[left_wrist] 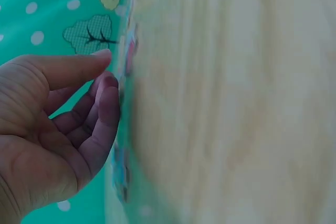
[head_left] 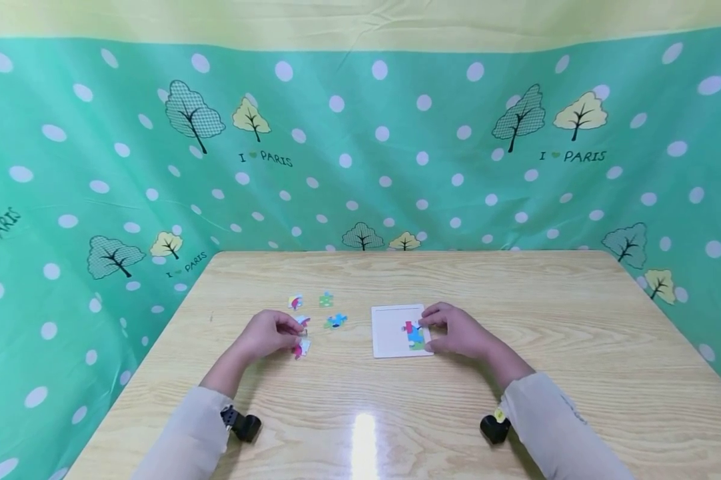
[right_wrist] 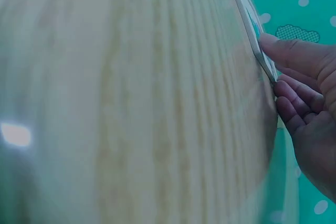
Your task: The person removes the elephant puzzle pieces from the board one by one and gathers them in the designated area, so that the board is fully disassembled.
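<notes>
Over the loose jigsaw pieces on the left, my left hand point(head_left: 268, 335) hangs with fingers bent and thumb apart from them. Its fingertips are right by a pink and white jigsaw piece point(head_left: 302, 347) and another piece point(head_left: 303, 321) partly behind the fingers. In the left wrist view nothing shows between the thumb and fingers. My right hand point(head_left: 456, 331) grips the right edge of a white puzzle tray point(head_left: 387, 337), thumb on top and fingers at its underside. Joined jigsaw pieces point(head_left: 416, 335), blue, red and green, lie in the tray's right part, partly behind that hand.
Farther back on the wooden table point(head_left: 360, 393) lie a red and yellow piece point(head_left: 295, 302), a green piece point(head_left: 326, 300) and a blue piece point(head_left: 336, 321). A green dotted curtain point(head_left: 360, 153) stands behind the table and along its sides.
</notes>
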Demonstrator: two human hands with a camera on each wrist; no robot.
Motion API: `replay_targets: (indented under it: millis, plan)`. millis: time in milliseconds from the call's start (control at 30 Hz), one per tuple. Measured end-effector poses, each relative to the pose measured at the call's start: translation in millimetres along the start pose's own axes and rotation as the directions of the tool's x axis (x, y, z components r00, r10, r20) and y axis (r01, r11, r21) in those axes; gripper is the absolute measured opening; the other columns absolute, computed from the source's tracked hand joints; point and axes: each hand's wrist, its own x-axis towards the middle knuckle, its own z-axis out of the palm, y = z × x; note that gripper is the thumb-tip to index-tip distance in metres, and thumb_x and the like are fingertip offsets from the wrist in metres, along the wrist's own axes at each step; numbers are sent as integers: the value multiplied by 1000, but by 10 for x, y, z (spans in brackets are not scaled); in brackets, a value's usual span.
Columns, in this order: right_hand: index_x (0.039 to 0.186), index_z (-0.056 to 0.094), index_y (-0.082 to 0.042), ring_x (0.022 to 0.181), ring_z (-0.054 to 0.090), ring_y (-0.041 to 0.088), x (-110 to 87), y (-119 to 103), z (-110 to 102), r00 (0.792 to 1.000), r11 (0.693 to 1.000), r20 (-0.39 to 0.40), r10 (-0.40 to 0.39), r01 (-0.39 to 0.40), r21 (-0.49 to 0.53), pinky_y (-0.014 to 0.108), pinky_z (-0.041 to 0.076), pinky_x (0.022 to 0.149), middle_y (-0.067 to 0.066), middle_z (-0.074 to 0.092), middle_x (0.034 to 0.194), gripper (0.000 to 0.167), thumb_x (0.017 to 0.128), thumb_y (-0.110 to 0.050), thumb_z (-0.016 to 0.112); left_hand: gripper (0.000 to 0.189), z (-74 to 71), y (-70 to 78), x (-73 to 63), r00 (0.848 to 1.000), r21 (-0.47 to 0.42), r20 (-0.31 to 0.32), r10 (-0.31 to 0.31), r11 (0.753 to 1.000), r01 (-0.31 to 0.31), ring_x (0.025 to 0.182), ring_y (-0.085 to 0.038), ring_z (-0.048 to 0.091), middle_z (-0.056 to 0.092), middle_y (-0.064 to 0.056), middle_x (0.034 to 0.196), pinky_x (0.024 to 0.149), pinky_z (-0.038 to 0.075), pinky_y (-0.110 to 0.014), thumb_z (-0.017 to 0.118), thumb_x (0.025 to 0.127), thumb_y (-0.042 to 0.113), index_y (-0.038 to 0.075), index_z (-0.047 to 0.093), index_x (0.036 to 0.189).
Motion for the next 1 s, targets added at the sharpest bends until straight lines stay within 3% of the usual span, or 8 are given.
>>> replay_targets:
  millis: [333, 467, 733, 1000]
  plan:
    - [122, 67, -4, 115, 50, 28, -13, -3, 24, 998, 1000, -59, 26, -26, 5, 46, 41, 103, 8, 54, 122, 51, 77, -18, 85, 16, 251, 429, 135, 985, -78, 71, 155, 986, -149, 80, -17, 60, 67, -2, 87, 70, 53, -28, 75, 83, 4, 1, 72, 99]
    - [123, 66, -3, 108, 51, 25, -13, -3, 18, 997, 999, -63, 39, -39, 2, 43, 43, 97, 7, 55, 119, 54, 75, -21, 86, 17, 402, 628, 179, 977, -100, 100, 186, 979, -176, 78, -16, 59, 67, -1, 86, 69, 51, -28, 76, 83, 5, 0, 72, 99]
    - [125, 65, -2, 111, 51, 27, -10, 17, 6, 999, 1000, -44, 22, -23, -17, 45, 42, 100, 8, 55, 120, 59, 75, -23, 86, 15, 741, 901, 355, 947, -53, 181, 265, 964, -260, 78, -15, 59, 67, 3, 84, 71, 52, -29, 77, 83, 8, 4, 73, 97]
    - [127, 64, -5, 114, 50, 27, -17, 56, -41, 1000, 1000, 14, 0, 0, -27, 46, 42, 100, 7, 53, 123, 60, 74, -20, 86, 16, 1051, 1068, 524, 937, 18, 249, 246, 966, -258, 79, -12, 60, 66, 4, 84, 72, 52, -25, 80, 80, 8, 9, 73, 95]
